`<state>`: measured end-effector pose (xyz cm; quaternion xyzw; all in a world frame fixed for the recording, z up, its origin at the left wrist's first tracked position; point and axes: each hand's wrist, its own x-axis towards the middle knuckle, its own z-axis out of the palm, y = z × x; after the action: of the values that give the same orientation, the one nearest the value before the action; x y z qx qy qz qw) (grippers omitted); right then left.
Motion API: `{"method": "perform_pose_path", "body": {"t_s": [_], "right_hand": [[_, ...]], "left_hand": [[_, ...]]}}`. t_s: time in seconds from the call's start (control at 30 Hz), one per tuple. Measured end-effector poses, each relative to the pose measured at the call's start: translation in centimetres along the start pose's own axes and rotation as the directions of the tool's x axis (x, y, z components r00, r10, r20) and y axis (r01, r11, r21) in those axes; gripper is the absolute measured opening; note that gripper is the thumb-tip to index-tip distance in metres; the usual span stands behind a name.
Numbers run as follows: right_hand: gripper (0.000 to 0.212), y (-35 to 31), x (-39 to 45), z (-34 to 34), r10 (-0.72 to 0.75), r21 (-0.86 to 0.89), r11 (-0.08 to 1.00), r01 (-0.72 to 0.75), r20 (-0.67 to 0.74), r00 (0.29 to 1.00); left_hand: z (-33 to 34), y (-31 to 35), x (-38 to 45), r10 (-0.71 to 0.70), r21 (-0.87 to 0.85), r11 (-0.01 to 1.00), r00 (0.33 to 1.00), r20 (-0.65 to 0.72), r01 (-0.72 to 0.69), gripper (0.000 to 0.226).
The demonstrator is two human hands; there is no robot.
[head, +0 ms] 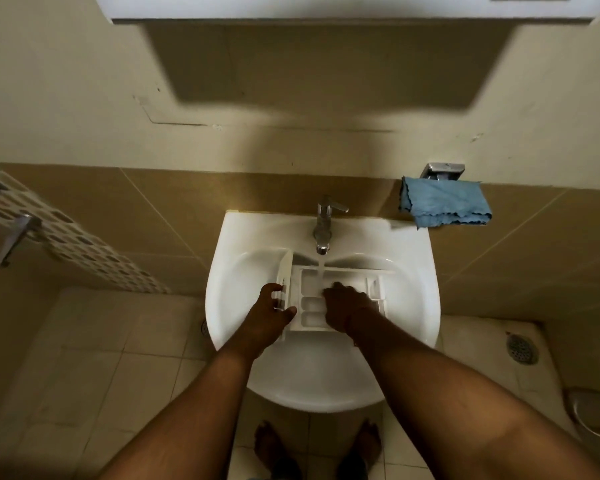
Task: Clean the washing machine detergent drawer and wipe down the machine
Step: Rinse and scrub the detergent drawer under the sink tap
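Head view, detergent drawer [312, 308] in sink [409, 289] under running tap [323, 225] at 12 o'clock, left hand [269, 311] pinching drawer front, right hand [343, 306] curled inside, grip unclear.

obstacle: faucet [323, 226] over drawer [312, 308] | free: sink [413, 271] right rim

The right hand [343, 306] covers much of the detergent drawer [309, 306], its fingertips too blurred to tell, perhaps holding something, while the round metal object [593, 415] and the cabinet [326, 8] are cut off by the edges.
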<state>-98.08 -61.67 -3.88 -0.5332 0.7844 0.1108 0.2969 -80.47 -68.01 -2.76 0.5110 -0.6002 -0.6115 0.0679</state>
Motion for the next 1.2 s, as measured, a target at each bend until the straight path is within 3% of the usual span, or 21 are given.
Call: {"method": "perform_pose_path", "body": {"t_s": [0.07,0.1,0.2,0.27,0.37,0.43,0.47,0.5,0.63,0.7,0.8,0.9,0.97,1.03,1.07,1.1,1.13,1.2], "right_hand": [[0.049,1.1,-0.2,0.0,0.19,-0.088,0.979,-0.186,0.043,0.981],[0.05,1.0,-0.1,0.0,0.182,-0.083,0.98,-0.178,0.044,0.982],[0.057,-1.2,0.6,-0.1,-0.131,0.119,0.984,0.135,-0.041,0.991],[0.062,-2.1,0.8,0.1,-0.223,0.151,0.962,0.228,-0.051,0.974],[0.058,0.0,0.7,0.4,-0.011,0.023,1.0,0.011,-0.003,1.0],[0.053,1.7,0.5,0.4,0.188,-0.054,0.981,-0.187,0.029,0.982],[0.053,2.0,0.5,0.3,0.215,-0.068,0.975,-0.212,0.041,0.976],[0.054,1.7,0.7,0.2,0.183,-0.039,0.983,-0.181,0.042,0.982],[0.067,-2.0,1.4,-0.1,-0.224,0.232,0.946,0.225,-0.031,0.974],[0.065,-2.1,1.5,-0.1,-0.251,0.237,0.937,0.256,-0.049,0.967],[0.058,0.9,0.9,0.4,-0.077,0.011,0.997,0.077,-0.015,0.997],[0.05,3.1,0.4,0.9,0.145,-0.064,0.987,-0.146,-0.03,0.989],[0.051,2.4,0.6,0.8,0.103,-0.024,0.994,-0.103,-0.007,0.995],[0.054,1.0,1.0,0.2,-0.021,0.18,0.983,0.017,0.019,1.0],[0.053,0.3,1.2,0.0,-0.08,0.365,0.928,0.077,-0.006,0.997],[0.047,-0.5,1.3,-0.4,-0.101,0.582,0.804,0.119,-0.064,0.993],[0.038,-1.1,1.3,-1.0,-0.04,0.793,0.596,0.127,-0.129,0.991],[0.02,-2.4,1.5,-2.1,0.153,0.995,-0.018,0.099,-0.095,0.984]], "left_hand": [[-0.2,0.0,0.0,-0.002,0.001,1.0,1.0,0.014,0.002,0.053],[-0.2,0.0,0.0,-0.001,0.007,1.0,1.0,0.02,0.001,0.054],[-0.4,0.0,0.2,0.017,0.033,0.999,0.999,0.033,-0.018,0.054],[-0.4,0.0,0.3,0.029,0.055,0.998,0.999,0.036,-0.031,0.054],[-0.5,-0.1,0.4,0.025,0.057,0.998,0.998,0.05,-0.028,0.056],[-0.5,-0.1,0.4,0.019,0.057,0.998,0.998,0.052,-0.022,0.057],[-0.6,-0.1,0.4,0.019,0.059,0.998,0.999,0.05,-0.022,0.057],[-0.6,-0.1,0.4,0.021,0.062,0.998,0.999,0.047,-0.024,0.057],[-0.5,-0.2,0.4,0.053,0.082,0.995,0.997,0.049,-0.057,0.053],[-0.5,-0.2,0.4,0.055,0.081,0.995,0.997,0.046,-0.059,0.052],[-0.5,-0.2,0.4,0.037,0.082,0.996,0.999,0.039,-0.04,0.056],[-0.5,-0.3,0.4,0.03,0.087,0.996,0.999,0.028,-0.032,0.058],[-0.5,-0.2,0.4,0.03,0.086,0.996,0.999,0.027,-0.032,0.058],[-0.4,-0.2,0.4,0.032,0.087,0.996,0.999,0.024,-0.034,0.058],[-0.4,-0.2,0.4,0.037,0.087,0.995,0.999,0.024,-0.039,0.057],[-0.4,-0.2,0.4,0.041,0.089,0.995,0.999,0.027,-0.043,0.057],[-0.4,-0.1,0.4,0.039,0.091,0.995,0.999,0.029,-0.041,0.057],[-0.4,-0.1,0.4,0.022,0.09,0.996,0.999,0.027,-0.025,0.058]]}}
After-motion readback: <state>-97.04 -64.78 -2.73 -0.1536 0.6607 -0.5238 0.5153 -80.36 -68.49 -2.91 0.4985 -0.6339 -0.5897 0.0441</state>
